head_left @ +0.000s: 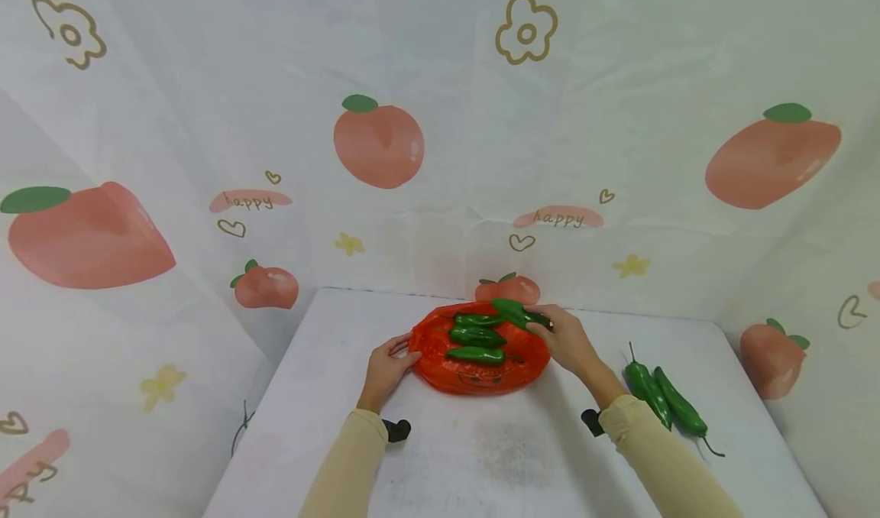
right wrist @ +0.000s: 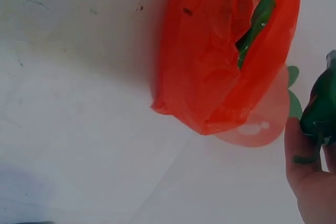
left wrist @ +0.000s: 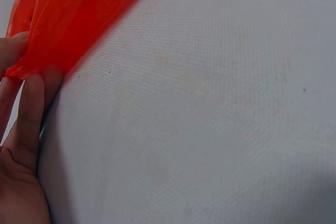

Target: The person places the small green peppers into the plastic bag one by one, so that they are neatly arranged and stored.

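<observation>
A red plastic bag (head_left: 429, 369) lies spread open at the back of the table, with several long green peppers (head_left: 477, 355) inside it. My left hand (head_left: 385, 369) pinches the bag's left edge between thumb and fingers; the left wrist view shows the gathered red plastic (left wrist: 68, 22) there. Above the bag's right back part, my right hand (head_left: 565, 342) grips another green pepper (head_left: 509, 312). In the right wrist view this pepper (right wrist: 321, 106) is beside the bag, its stem hanging near the fingers, and the frame edge cuts off part of it.
Two more green peppers, a left one (head_left: 646, 392) and a right one (head_left: 681, 403), lie side by side on the white table (head_left: 454, 464), right of my right forearm. A thin green stem (head_left: 242, 428) shows at the table's left edge. Printed cloth walls (head_left: 440, 250) enclose the table.
</observation>
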### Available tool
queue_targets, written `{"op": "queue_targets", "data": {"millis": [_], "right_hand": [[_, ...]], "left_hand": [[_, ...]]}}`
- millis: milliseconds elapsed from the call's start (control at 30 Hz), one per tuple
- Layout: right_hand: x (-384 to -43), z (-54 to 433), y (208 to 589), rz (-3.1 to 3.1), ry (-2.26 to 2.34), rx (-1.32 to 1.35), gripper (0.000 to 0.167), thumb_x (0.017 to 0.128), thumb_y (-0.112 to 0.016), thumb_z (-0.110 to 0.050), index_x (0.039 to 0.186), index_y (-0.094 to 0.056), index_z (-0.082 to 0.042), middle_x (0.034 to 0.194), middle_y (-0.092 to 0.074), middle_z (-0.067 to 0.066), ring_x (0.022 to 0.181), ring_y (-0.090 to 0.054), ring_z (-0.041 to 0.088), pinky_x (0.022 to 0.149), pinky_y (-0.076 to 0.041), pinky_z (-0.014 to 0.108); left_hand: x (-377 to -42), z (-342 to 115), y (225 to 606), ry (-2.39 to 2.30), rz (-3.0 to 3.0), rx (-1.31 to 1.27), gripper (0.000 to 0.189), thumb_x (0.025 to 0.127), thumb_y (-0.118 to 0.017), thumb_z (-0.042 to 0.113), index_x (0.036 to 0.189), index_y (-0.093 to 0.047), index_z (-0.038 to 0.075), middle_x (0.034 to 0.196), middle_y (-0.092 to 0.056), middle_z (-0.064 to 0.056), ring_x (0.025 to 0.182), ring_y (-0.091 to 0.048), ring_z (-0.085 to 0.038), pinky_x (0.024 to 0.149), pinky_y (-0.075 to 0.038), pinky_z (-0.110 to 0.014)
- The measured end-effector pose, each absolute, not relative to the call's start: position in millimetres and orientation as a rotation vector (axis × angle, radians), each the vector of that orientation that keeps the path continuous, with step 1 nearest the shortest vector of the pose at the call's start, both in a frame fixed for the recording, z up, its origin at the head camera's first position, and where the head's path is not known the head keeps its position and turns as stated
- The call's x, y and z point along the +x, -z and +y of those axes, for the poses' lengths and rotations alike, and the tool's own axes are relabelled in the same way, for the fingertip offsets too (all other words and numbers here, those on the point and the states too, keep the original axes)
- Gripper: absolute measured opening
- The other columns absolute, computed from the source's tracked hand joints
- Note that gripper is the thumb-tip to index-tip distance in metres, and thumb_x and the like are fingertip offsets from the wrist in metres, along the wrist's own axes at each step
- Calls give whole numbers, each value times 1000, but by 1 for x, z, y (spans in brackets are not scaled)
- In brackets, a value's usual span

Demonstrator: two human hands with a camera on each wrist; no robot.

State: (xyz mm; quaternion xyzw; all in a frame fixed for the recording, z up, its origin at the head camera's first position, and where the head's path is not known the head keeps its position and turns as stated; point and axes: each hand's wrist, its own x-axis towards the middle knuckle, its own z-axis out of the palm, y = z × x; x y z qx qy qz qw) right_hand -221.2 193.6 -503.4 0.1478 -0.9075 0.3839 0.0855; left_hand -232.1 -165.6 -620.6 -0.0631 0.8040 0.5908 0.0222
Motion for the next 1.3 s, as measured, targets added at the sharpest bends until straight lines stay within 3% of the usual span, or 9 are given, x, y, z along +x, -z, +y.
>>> {"op": "queue_targets", "data": {"millis": [200, 367, 533, 767, 933, 1300], "right_hand": [[-224, 187, 504, -2754, -1155, 429, 42, 92, -73, -9, 132, -65, -1, 124, -69, 20, 106, -67, 34, 93, -58, 52], [-227, 184, 507, -2784, -1100, 457, 47, 92, -73, -8, 137, -60, 0, 127, -68, 22, 110, -66, 36, 97, -56, 55], [-229, 179, 507, -2826, -1070, 448, 42, 92, -74, -9, 132, -64, 1, 120, -69, 21, 105, -65, 34, 94, -57, 53], [-234, 171, 509, -2930, -1078, 387, 41, 93, -73, -11, 132, -65, 0, 125, -69, 19, 111, -64, 33, 99, -57, 51], [-236, 164, 512, -2947, -1080, 385, 38, 93, -72, -8, 129, -64, 4, 125, -67, 21, 110, -65, 34, 99, -57, 51], [-240, 154, 518, -2900, -1086, 423, 35, 92, -74, -9, 125, -68, 0, 122, -69, 18, 109, -64, 32, 98, -57, 50]], "left_hand": [[-233, -167, 623, -1847, 2460, -196, 50, 89, -80, 31, 135, -67, 16, 136, -68, -13, 99, -75, -17, 90, -62, -31], [-233, -167, 624, -1882, 2417, -189, 51, 88, -81, 30, 135, -67, 16, 136, -68, -14, 90, -75, -15, 86, -63, -30], [-233, -168, 623, -1886, 2409, -192, 51, 88, -81, 30, 135, -67, 17, 136, -68, -13, 82, -73, -12, 84, -63, -28], [-232, -168, 621, -1869, 2437, -182, 51, 88, -81, 31, 135, -67, 18, 136, -68, -12, 87, -74, -13, 86, -63, -30], [-232, -168, 621, -1855, 2471, -186, 50, 88, -81, 30, 134, -67, 17, 136, -69, -12, 90, -74, -14, 89, -62, -31], [-231, -166, 619, -1866, 2440, -206, 49, 89, -80, 31, 134, -67, 18, 136, -68, -13, 90, -74, -13, 88, -63, -30]]}}
